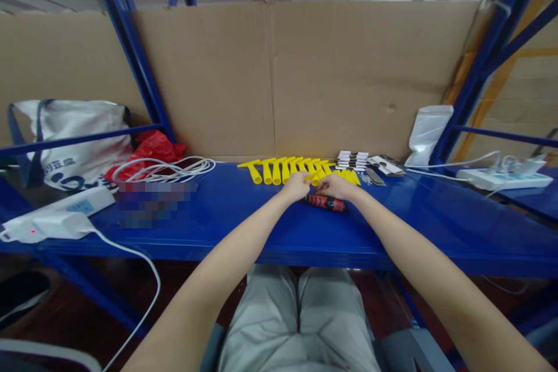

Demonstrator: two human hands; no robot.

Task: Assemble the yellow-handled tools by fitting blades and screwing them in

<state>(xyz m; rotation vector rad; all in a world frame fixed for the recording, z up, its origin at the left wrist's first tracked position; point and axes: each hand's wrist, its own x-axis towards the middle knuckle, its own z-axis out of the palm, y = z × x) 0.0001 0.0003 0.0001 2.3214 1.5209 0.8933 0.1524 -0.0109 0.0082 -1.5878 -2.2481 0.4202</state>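
Both my arms reach forward over the blue shelf [261,226]. My left hand [295,186] is closed, knuckles up, at the near end of a row of several yellow plastic pieces [279,170]. My right hand [335,186] is closed too, right beside the left, and a yellow piece [314,176] shows between the two hands. A red and black tube-shaped object [326,203] lies on the shelf just under my right wrist. What exactly each hand pinches is hidden by the fingers.
A stack of small white cards [352,159] and flat packets [386,165] lie right of the yellow pieces. Also here: a white pouch [427,133], a power strip [501,177], coiled white cable [174,170], a red bag [152,148], a white tote [74,139], cardboard backing [283,75].
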